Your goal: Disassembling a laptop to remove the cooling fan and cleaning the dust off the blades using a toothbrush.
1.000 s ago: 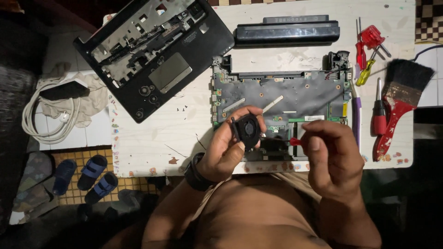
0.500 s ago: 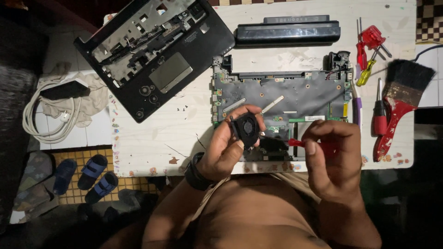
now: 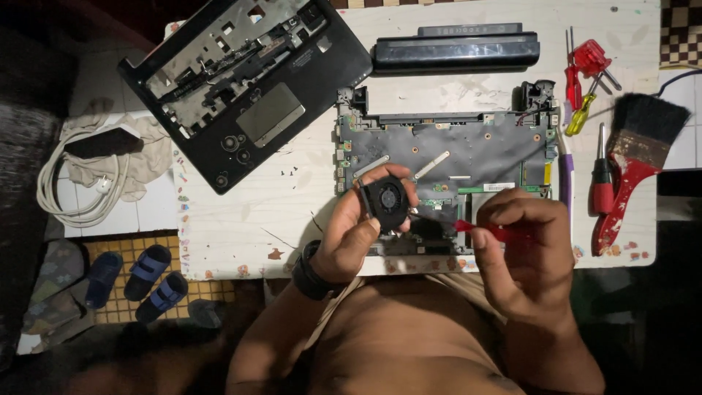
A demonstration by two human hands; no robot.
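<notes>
My left hand (image 3: 356,241) holds a small black cooling fan (image 3: 385,201) up over the near edge of an opened laptop base with its grey board (image 3: 446,150) exposed. My right hand (image 3: 521,252) grips a red-handled screwdriver (image 3: 479,228), whose tip points left at the fan. Both hands hover just above the board's front edge, close together. A black wristband sits on my left wrist.
A black laptop top cover (image 3: 245,88) lies tilted at the back left, a long black battery (image 3: 455,53) at the back. Red and yellow screwdrivers (image 3: 583,77), a red-handled paintbrush (image 3: 636,161) and a purple tool (image 3: 564,183) lie right. A white cable (image 3: 80,190) and sandals (image 3: 146,278) are left, on the floor.
My right hand has closed in on the fan, bringing the red screwdriver's tip up to it. My left hand keeps the fan nearly still.
</notes>
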